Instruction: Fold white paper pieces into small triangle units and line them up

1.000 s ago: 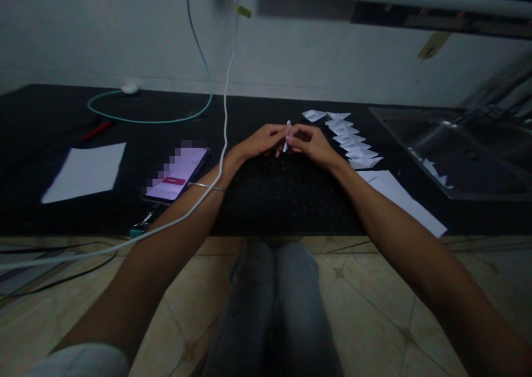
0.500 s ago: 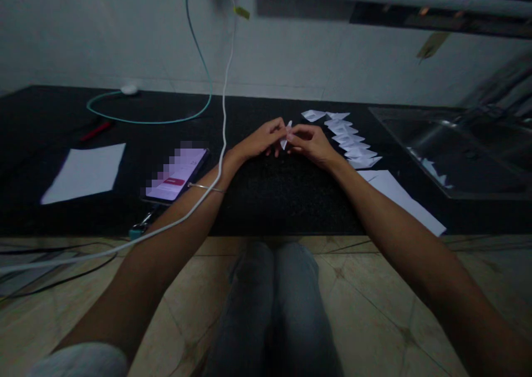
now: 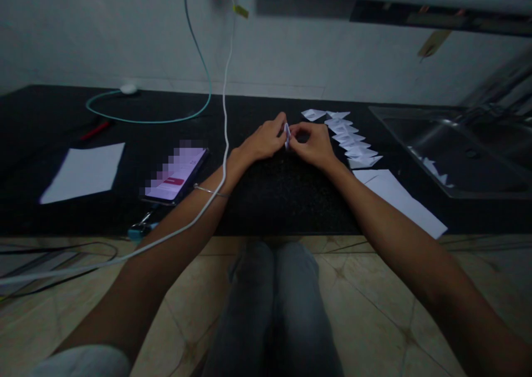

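Observation:
Between my two hands, a small folded white paper (image 3: 286,135) stands on edge above the black countertop (image 3: 286,199). My left hand (image 3: 268,137) grips it from the left, its fingers bent around the far side. Thumb and fingers of my right hand (image 3: 312,142) pinch the same paper from the right. Just beyond my right hand lies a row of several folded paper boats (image 3: 351,138). White paper sheets (image 3: 390,194) lie under and beside my right forearm. How the held paper is folded is partly hidden by my fingers.
On the left are a white paper sheet (image 3: 85,172), a phone (image 3: 178,174) and a red pen-like object (image 3: 96,130). A white cable (image 3: 225,105) hangs across my left forearm. A teal cable (image 3: 153,122) curls behind. At right, a metal sink (image 3: 461,161) holds paper pieces (image 3: 434,171).
My left fingers have shifted up around the folded paper, which now stands more upright and narrower in view. My right hand stays pinched at its side.

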`<state>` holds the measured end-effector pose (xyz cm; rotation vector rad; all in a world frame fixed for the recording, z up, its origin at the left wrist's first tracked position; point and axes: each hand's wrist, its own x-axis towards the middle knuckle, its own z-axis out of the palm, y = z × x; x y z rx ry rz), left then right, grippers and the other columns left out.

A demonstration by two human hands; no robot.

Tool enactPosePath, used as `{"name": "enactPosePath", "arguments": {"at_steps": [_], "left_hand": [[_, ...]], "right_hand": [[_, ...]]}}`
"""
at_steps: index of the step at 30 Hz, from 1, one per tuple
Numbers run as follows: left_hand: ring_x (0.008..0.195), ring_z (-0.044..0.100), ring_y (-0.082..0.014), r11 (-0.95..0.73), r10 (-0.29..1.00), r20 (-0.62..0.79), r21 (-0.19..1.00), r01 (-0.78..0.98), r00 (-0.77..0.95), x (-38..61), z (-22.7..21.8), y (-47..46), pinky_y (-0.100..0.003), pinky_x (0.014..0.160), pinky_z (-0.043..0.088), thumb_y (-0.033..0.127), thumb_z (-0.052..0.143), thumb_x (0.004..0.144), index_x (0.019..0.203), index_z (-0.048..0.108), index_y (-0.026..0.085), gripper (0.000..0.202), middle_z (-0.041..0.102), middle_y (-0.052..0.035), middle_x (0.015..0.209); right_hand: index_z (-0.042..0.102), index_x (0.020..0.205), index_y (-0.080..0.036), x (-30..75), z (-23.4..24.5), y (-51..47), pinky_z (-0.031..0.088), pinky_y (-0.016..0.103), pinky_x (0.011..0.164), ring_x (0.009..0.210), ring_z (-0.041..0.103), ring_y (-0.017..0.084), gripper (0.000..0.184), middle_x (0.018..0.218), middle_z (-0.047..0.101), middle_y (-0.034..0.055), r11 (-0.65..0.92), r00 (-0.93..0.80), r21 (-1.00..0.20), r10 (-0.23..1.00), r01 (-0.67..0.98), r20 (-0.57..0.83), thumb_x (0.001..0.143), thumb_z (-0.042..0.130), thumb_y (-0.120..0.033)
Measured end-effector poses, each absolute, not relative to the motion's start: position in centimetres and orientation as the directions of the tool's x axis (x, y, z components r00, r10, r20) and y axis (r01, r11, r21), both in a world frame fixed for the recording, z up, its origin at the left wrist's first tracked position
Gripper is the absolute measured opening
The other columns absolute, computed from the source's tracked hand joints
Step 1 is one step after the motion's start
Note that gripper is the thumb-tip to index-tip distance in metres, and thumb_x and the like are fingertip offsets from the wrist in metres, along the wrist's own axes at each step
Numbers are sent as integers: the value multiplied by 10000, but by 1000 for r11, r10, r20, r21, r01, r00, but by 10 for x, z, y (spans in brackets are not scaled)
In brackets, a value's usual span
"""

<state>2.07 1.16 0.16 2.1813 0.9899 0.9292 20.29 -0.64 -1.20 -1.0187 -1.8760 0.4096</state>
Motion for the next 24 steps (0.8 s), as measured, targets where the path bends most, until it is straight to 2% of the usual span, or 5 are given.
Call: {"name": "enactPosePath", "arguments": {"at_steps": [4, 10, 16, 20, 24], "left_hand": [[972, 639, -263, -513, 851, 343, 706, 488, 398, 30, 6, 9, -350, 842, 470, 275, 584, 914, 1075, 572, 168, 194, 656, -107, 918], [790, 618, -202, -433, 877, 204, 730, 529, 436, 29, 9, 9, -299, 715, 470, 256, 531, 877, 838, 633, 129, 168, 657, -91, 791], [931, 634, -223, -477, 865, 281, 718, 507, 415, 31, -2, 13, -314, 796, 493, 87, 588, 737, 988, 624, 153, 262, 680, -82, 953], [930, 652, -216, -500, 857, 350, 746, 441, 379, 35, -5, 15, -327, 812, 510, 107, 560, 826, 1097, 590, 176, 281, 672, -63, 952], [741, 654, -177, -426, 892, 305, 812, 399, 333, 41, -5, 15, -302, 700, 513, 152, 532, 899, 1137, 579, 178, 244, 666, -45, 816]], "right_hand": [[684, 824, -206, 201, -12, -7, 505, 411, 869, 851, 666, 227, 175, 906, 733, 65, 642, -202, -493, 706, 587, 679, 869, 651, -371], [654, 888, -209, 200, -17, -2, 497, 403, 831, 847, 638, 230, 127, 900, 702, 72, 642, -255, -396, 683, 656, 685, 901, 587, -316], [595, 1018, -208, 191, -17, -5, 493, 425, 805, 889, 601, 264, 169, 993, 656, 104, 624, -338, -301, 697, 721, 632, 869, 594, -288], [566, 1062, -221, 194, -15, -6, 491, 434, 811, 900, 604, 271, 159, 958, 653, 96, 607, -306, -307, 698, 733, 647, 916, 514, -256], [566, 1074, -227, 199, -15, -4, 502, 422, 789, 852, 623, 260, 159, 881, 658, 79, 592, -252, -365, 711, 719, 657, 941, 490, -271]]}}
